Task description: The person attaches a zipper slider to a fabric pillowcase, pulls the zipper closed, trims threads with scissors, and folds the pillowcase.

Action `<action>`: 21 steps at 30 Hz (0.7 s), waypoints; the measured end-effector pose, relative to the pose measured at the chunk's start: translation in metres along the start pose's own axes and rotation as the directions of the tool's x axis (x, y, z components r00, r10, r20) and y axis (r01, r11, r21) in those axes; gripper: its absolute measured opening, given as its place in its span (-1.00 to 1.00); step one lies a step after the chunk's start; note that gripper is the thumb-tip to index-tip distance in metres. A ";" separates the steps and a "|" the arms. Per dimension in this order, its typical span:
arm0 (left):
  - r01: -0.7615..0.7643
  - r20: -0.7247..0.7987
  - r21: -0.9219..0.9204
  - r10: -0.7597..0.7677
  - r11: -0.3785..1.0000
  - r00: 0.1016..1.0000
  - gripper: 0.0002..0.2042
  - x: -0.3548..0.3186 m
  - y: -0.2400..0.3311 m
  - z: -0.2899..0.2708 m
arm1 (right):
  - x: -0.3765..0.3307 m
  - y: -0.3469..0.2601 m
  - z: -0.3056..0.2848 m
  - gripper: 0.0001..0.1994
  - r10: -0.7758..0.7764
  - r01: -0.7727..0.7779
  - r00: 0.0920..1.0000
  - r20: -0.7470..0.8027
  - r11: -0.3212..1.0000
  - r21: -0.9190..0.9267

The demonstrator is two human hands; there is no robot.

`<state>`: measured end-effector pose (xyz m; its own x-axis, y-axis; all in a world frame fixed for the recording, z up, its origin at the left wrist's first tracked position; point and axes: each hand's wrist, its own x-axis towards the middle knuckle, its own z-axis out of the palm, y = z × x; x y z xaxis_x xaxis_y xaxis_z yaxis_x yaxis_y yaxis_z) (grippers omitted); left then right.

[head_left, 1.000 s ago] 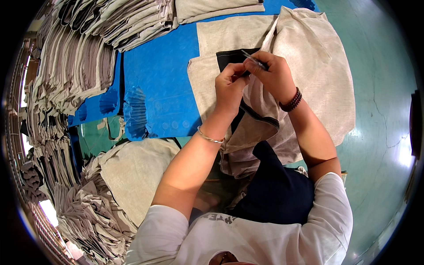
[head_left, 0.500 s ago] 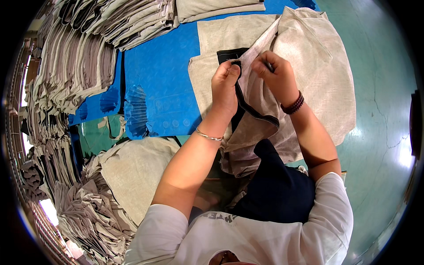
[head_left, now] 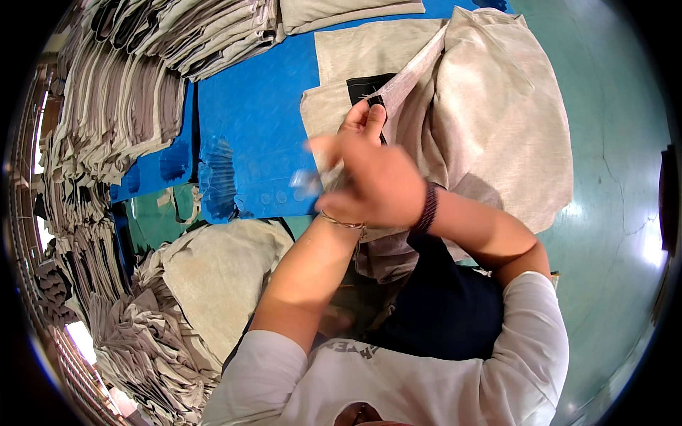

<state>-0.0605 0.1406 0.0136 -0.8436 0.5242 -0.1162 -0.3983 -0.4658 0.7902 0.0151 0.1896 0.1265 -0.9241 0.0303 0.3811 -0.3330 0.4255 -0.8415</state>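
Two hands are crossed over a beige garment [head_left: 490,121] on a blue table [head_left: 249,121]: the right hand [head_left: 380,184] pinches its folded edge, while the left hand [head_left: 323,170] is blurred, grip unclear. Loose fabric could slip and unfold.

A single head-worn fisheye view is given, aimed steeply down and close. The blue table surface [head_left: 249,106] is seen toward twelve o'clock, stacked grey folded garments [head_left: 106,106] at ten, the green floor [head_left: 611,142] at three.
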 end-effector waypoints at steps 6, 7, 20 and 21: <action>-0.026 -0.101 0.088 0.035 0.996 0.994 -0.84 -0.008 0.016 0.035 | -0.019 0.052 -0.038 -0.74 0.069 -0.243 0.879 -0.471 0.916 -0.319; -0.029 -0.105 0.102 0.040 0.994 0.994 -0.84 -0.009 0.017 0.036 | -0.019 0.053 -0.040 -0.75 0.068 -0.255 0.880 -0.469 0.903 -0.347; -0.048 -0.089 0.135 0.060 0.990 0.994 -0.85 -0.011 0.017 0.037 | -0.007 0.051 -0.042 -0.80 0.162 -0.357 0.902 -0.401 0.802 -0.479; -0.048 -0.094 0.142 0.062 0.989 0.994 -0.85 -0.011 0.016 0.037 | -0.007 0.052 -0.042 -0.79 0.159 -0.357 0.902 -0.402 0.799 -0.484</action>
<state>-0.0441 0.1537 0.0501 -0.8967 0.4252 -0.1231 -0.3020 -0.3843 0.8724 0.0123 0.2497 0.0966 -0.8108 0.4586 0.3637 0.1547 0.7672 -0.6225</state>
